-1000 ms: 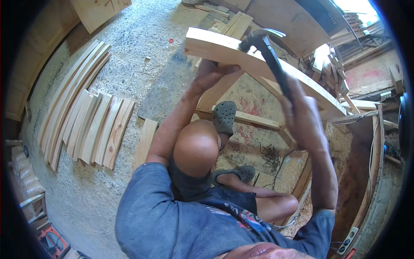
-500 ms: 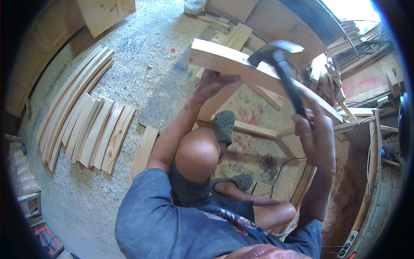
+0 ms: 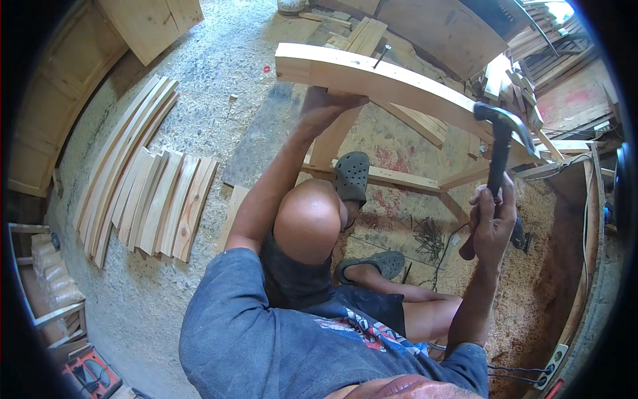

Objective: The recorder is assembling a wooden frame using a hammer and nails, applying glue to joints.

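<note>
A hammer (image 3: pixel 499 156) with a dark handle is in my right hand (image 3: pixel 493 223), its fingers closed round the grip. The head is raised near the right end of a pale wooden beam (image 3: pixel 425 91). From the beam's top face a nail (image 3: pixel 381 57) sticks up at a slant, clear of the hammer. Under the beam's left part my left hand (image 3: pixel 327 108) grips the wood where an upright board (image 3: pixel 337 137) meets it; some of its fingers are hidden. A lower rail (image 3: pixel 405 179) of the wooden frame runs behind my shoe.
Curved wooden strips (image 3: pixel 123 159) and shorter wooden pieces (image 3: pixel 169 203) lie on the left floor. Sawdust fills a bin (image 3: pixel 541 266) at right, beside a power strip (image 3: pixel 553 366). Dark thin pieces (image 3: pixel 430 239) lie near my feet. Scrap wood (image 3: pixel 515 80) is piled at back right.
The hammer has moved right and down, away from the nail, which now shows plainly. My left hand keeps its hold under the beam. The whole view has shifted slightly.
</note>
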Tool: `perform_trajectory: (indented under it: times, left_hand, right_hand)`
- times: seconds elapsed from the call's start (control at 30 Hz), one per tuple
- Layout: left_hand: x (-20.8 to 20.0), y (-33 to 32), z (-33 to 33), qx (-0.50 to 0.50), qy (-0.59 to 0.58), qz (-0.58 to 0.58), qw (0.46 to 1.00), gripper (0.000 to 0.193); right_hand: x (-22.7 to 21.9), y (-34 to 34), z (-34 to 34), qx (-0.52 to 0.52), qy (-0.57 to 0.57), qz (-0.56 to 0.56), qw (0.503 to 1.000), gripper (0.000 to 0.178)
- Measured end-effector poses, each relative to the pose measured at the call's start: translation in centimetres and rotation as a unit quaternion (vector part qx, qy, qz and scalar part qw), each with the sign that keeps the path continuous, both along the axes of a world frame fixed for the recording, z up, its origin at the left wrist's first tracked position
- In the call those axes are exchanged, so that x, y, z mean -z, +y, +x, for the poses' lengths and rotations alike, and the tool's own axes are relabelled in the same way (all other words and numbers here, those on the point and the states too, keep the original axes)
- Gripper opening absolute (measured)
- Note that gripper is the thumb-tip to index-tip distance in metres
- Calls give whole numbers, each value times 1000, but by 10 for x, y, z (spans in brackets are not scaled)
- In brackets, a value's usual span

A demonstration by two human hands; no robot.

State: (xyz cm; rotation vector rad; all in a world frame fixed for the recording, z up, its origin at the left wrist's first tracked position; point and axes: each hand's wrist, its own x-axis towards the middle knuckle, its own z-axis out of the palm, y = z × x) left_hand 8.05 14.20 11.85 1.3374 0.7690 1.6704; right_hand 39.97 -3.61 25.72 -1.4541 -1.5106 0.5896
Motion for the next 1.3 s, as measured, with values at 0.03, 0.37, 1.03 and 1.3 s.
perform_trajectory:
  times: [0.03, 0.37, 1.03, 1.3]
  left_hand:
    - [-1, -1, 2, -5, -30, -5, 1000, 54]
    - [-12, -6, 3, -68, 86, -9, 994, 48]
    - [-10, -9, 3, -7, -20, -36, 999, 47]
    - [-11, -10, 1, 19, -20, -33, 999, 53]
  right_hand:
    - [-1, 2, 1, -28, -58, 7, 998, 39]
    - [0, 44, 11, -219, -188, -37, 957, 43]
    - [-205, 105, 36, -39, -406, 327, 853, 27]
    - [-76, 85, -71, -237, -350, -26, 906, 44]
